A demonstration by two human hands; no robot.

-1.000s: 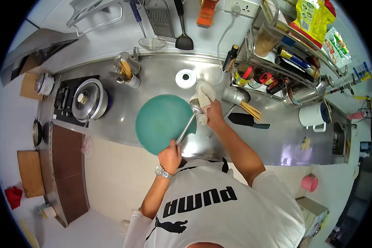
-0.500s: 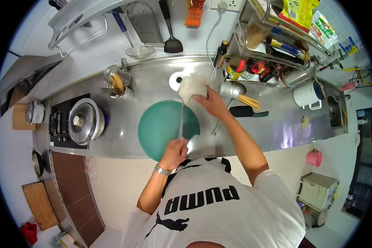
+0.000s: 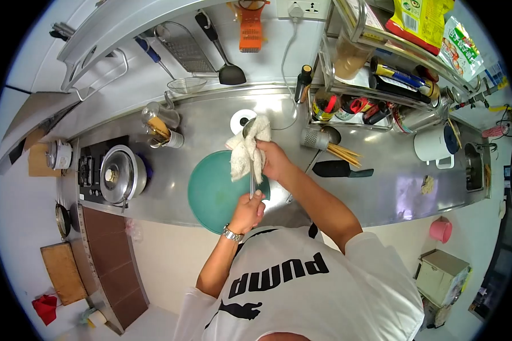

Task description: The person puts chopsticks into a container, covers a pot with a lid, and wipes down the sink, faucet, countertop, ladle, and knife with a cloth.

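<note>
My left hand (image 3: 248, 213), with a metal watch (image 3: 232, 233) on its wrist, is closed around the handle of a long metal ladle (image 3: 252, 184). The ladle points away from me, and its rounded head shows partly above a white cloth (image 3: 246, 153). My right hand (image 3: 275, 161) grips this cloth, which is folded around the upper handle and the head. Both hands are over the right side of a round green cutting board (image 3: 210, 190), and the cloth hides part of it. Behind the cloth lies a white round object with a dark centre (image 3: 242, 120).
A black knife (image 3: 338, 169) and a perforated holder with chopsticks (image 3: 316, 138) lie to the right. Steel racks (image 3: 375, 88) hold jars and bottles. A lidded pot (image 3: 119, 173) stands on the left stove. Hanging utensils, including a spatula (image 3: 232, 74), line the wall.
The cloth has come nearer to me and hangs open over the handle. The ladle's head now shows above it. My right hand has moved slightly down and left, and the view has shifted.
</note>
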